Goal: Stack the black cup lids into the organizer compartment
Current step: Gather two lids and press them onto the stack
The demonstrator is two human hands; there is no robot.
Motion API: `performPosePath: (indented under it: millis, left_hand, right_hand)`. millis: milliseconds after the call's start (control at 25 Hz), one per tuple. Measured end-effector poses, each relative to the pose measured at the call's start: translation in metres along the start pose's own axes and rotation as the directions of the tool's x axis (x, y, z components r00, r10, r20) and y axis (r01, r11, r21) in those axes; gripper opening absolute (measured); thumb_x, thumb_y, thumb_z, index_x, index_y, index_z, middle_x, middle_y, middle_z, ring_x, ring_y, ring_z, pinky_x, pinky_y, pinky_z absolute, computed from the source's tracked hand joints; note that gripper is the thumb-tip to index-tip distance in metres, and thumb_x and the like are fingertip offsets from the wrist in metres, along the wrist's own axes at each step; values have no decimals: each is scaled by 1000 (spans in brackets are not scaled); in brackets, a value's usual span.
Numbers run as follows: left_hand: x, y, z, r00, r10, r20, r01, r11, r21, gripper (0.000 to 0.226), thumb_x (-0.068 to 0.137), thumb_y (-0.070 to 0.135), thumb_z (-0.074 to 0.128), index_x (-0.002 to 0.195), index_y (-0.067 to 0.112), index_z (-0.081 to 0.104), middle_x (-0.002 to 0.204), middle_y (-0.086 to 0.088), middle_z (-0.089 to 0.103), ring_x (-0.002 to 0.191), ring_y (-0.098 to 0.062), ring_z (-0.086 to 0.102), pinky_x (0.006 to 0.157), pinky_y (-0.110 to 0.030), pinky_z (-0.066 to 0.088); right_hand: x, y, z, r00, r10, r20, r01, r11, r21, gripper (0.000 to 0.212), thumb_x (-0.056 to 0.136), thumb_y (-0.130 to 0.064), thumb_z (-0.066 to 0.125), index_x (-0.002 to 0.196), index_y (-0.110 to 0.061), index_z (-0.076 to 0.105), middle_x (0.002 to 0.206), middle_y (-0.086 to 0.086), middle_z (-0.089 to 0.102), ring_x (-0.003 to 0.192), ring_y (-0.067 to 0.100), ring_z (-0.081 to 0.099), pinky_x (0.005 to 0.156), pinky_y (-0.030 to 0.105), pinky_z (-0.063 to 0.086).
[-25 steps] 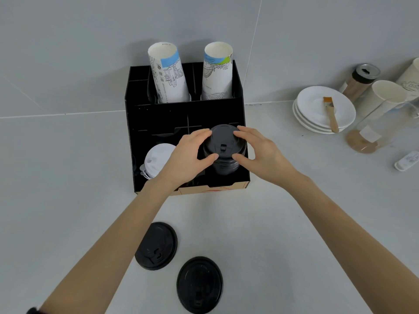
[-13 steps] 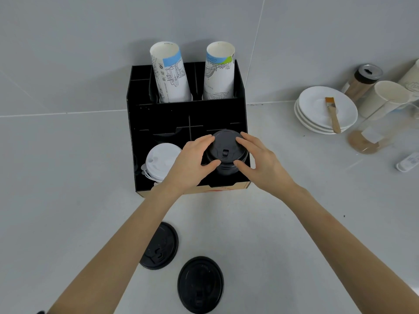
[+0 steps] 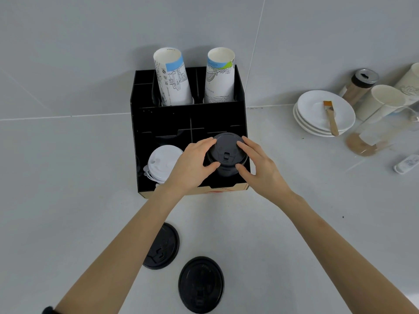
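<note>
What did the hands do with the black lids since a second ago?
Both the left hand and right hand kept hold of the black lid stack and eased it slightly lower into the organizer. Nothing was let go. The two loose black lids on the counter and the white lids stayed put.

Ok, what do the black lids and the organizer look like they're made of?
Black lids: likely thin moulded plastic, matte with a soft sheen; raised rims and a moulded sip tab show on top. Organizer: flat black panels slotted together, matte; the front bottom edge shows a bare tan core, so probably cardboard or fibreboard, though I can't tell which.
</note>
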State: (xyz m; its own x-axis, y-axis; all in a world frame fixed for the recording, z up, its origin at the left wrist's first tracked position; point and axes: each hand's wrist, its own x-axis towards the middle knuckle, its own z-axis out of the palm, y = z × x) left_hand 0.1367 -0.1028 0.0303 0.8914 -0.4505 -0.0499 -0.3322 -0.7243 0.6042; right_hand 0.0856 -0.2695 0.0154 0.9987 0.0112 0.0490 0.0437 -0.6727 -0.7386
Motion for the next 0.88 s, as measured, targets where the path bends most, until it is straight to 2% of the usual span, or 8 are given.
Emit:
performPosePath:
  millis: [320,560,680,880]
  left_hand:
    - [2,-4,1,1000,11,-9,-11,1000,-18,57,82,20,60,132,15,34,142,-5,40,128,-27,37,106,-38,32]
    - [-5,-4,-5,999,35,-23,-36,999,-22,53,83,19,58,131,14,36,146,-7,34,132,-24,33,109,-37,29]
    - [-13,-6,-13,999,39,-25,-40,998,-45,52,84,19,57,131,13,36,142,-8,39,129,-24,38,107,-36,32]
    - [-44,-14,-27,998,-39,-58,34,996,-81,49,86,19,55,131,16,36,137,-5,45,128,-20,37,102,-27,28]
  right_hand:
    - [1,-2,1,1000,15,-11,-15,1000,-4,50,86,-13,54,133,-14,35,147,4,31,133,19,33,103,22,26]
    - [2,-12,-5,1000,-17,-16,16,997,-73,51,85,-13,57,132,-13,36,149,7,28,135,22,30,108,29,26]
    - [0,-22,-3,998,-54,-26,52,995,-80,50,84,-12,57,130,-11,38,147,9,30,135,23,30,111,34,27]
    - [-12,-44,16,986,-164,13,164,983,-84,48,84,-11,57,129,-13,40,144,7,36,133,19,33,108,24,25]
